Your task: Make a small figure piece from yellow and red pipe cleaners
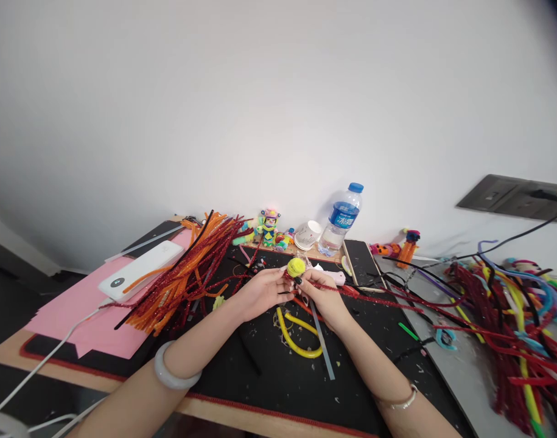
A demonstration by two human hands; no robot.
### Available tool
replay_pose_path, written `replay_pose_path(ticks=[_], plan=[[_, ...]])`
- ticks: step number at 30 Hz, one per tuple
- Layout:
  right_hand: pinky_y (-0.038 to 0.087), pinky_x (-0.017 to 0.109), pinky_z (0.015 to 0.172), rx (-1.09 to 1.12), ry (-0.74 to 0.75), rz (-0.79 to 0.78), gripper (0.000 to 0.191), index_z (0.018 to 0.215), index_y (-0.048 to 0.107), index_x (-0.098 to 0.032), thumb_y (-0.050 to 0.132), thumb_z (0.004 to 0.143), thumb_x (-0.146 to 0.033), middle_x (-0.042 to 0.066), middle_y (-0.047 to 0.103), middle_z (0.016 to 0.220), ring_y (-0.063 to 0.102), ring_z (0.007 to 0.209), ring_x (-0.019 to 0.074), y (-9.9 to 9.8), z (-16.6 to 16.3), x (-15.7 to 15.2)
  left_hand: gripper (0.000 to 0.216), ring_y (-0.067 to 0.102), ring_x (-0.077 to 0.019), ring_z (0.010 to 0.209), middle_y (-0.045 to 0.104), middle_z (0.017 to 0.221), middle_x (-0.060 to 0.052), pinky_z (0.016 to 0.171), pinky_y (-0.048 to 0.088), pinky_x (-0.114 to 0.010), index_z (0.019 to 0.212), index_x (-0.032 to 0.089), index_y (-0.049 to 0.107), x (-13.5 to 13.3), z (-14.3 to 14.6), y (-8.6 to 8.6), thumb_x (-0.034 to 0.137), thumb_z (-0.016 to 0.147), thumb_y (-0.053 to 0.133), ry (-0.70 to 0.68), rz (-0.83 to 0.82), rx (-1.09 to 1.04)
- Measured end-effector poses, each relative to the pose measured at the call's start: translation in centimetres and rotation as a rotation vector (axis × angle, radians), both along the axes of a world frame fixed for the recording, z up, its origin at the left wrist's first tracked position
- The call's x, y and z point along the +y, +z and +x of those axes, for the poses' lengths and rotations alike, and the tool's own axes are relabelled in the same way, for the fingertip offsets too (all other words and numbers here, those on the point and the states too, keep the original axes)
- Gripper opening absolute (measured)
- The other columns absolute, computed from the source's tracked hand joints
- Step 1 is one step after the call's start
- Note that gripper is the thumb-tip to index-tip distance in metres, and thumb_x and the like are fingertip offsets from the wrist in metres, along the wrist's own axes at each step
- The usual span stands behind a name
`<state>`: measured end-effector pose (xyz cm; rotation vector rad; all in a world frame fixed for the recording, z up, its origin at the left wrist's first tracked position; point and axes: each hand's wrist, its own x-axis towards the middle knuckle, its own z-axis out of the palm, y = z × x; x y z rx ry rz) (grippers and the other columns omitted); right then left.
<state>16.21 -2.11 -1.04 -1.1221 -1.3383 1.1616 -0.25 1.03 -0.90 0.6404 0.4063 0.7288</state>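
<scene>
Yellow pompom (296, 266), just before water bottle (342, 219): your left hand (260, 292) pinches it, right hand (321, 295) clamps red pipe cleaner (374, 298); best wind snug, pompom steady.

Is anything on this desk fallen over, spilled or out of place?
The white cup beside the water bottle seems tipped on its side. Small pale clippings litter the black mat under the left hand and right hand, which pinch a yellow pompom and red pipe cleaner. No liquid shows.

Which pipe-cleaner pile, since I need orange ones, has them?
The pile on the left, beside the white power bank: orange mixed with red. The right-side pile is mostly dark red.
</scene>
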Motion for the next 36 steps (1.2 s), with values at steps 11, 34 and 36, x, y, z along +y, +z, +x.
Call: replay_pose_path(ticks=[11,34,36], plan=[[0.03,0.021,0.046,0.139,0.002,-0.075,0.019,0.074,0.06,-0.016,0.068,0.068,-0.033,-0.003,0.051,0.06,0.037,0.047,0.0069,-0.3,0.1,0.2,0.016,0.058,-0.0126,0.074,0.06,0.077,-0.005,0.075,0.046,-0.029,0.085,0.012,0.062,-0.3,0.3,0.0,0.026,0.079,0.062,0.079,0.084,0.028],[0.021,0.022,0.042,0.186,-0.064,-0.097,0.034,0.054,0.047,-0.017,0.062,0.073,-0.041,-0.006,0.038,0.047,0.027,0.042,0.0066,-0.7,1.0,0.4,0.027,0.049,-0.0086,0.062,0.05,0.065,0.003,0.062,0.038,-0.021,0.072,0.015,0.047,-1.1,0.1,1.4,0.034,0.073,0.065,0.044,0.455,0.33],[0.023,0.022,0.043,0.084,-0.084,-0.027,0.036,0.055,0.047,-0.017,0.06,0.075,-0.043,-0.005,0.039,0.049,0.029,0.044,0.0072,-0.6,1.0,0.4,0.026,0.047,-0.0086,0.061,0.048,0.064,0.004,0.059,0.036,-0.02,0.073,0.015,0.047,-1.1,0.1,1.4,0.035,0.073,0.064,0.07,0.608,0.433]])
